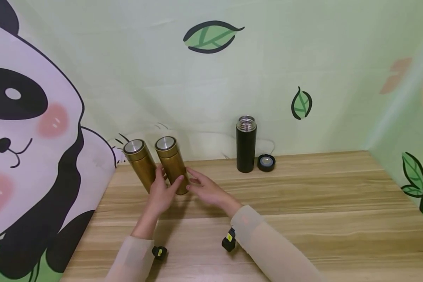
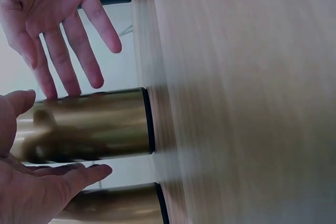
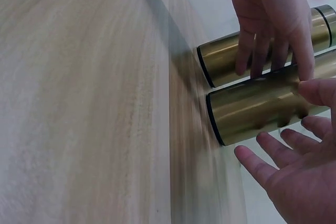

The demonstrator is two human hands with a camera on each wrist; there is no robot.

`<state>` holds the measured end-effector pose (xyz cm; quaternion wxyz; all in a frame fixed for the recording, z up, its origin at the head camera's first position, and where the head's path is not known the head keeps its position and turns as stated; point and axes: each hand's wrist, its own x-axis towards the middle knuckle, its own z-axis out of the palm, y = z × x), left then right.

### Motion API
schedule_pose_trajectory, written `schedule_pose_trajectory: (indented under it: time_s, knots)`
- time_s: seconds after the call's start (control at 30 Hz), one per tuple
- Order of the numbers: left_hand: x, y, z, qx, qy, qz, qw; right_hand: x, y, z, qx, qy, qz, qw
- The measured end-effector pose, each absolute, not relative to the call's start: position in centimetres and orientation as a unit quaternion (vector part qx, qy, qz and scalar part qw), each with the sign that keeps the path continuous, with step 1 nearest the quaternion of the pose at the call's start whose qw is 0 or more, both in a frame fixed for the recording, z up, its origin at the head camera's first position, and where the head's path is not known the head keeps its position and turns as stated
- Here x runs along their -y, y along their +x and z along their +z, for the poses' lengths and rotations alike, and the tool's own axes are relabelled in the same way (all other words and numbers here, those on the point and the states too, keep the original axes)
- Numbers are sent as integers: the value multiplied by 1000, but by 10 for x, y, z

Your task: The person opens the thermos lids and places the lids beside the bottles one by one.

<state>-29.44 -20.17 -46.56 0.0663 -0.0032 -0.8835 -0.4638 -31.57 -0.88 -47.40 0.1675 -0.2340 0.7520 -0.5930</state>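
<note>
Two gold bottles with silver-topped lids stand side by side at the table's left back. My left hand (image 1: 162, 192) reaches between them, its fingers fairly straight along the left side of the right-hand gold bottle (image 1: 172, 162) and its thumb across the front. On that bottle's other side, my right hand (image 1: 207, 188) has spread, nearly straight fingers, with fingertips touching or very close to the wall. The left-hand gold bottle (image 1: 140, 162) is just beyond the backs of my left fingers. In the right wrist view, both hands flank the nearer gold bottle (image 3: 252, 111).
A black bottle (image 1: 246, 150) without its lid stands upright farther right, its steel neck showing. Beside it a black lid (image 1: 266, 163) lies with its inside up. The wooden table (image 1: 303, 219) ends at a printed cloth backdrop (image 1: 211, 98) with a panda on the left.
</note>
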Motion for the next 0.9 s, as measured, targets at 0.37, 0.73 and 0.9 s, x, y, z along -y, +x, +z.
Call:
schedule_pose_trajectory:
  time_s: [0.37, 0.73, 0.9]
  knots:
    - [193, -299, -466, 877, 7, -470, 99, 11, -315, -476, -750, -234, -596, 164]
    - [187, -299, -462, 871, 24, -474, 124, 8, -315, -477, -751, -233, -598, 153]
    - [185, -297, -460, 874, 22, -465, 137, 5, -313, -475, -749, -228, -606, 140]
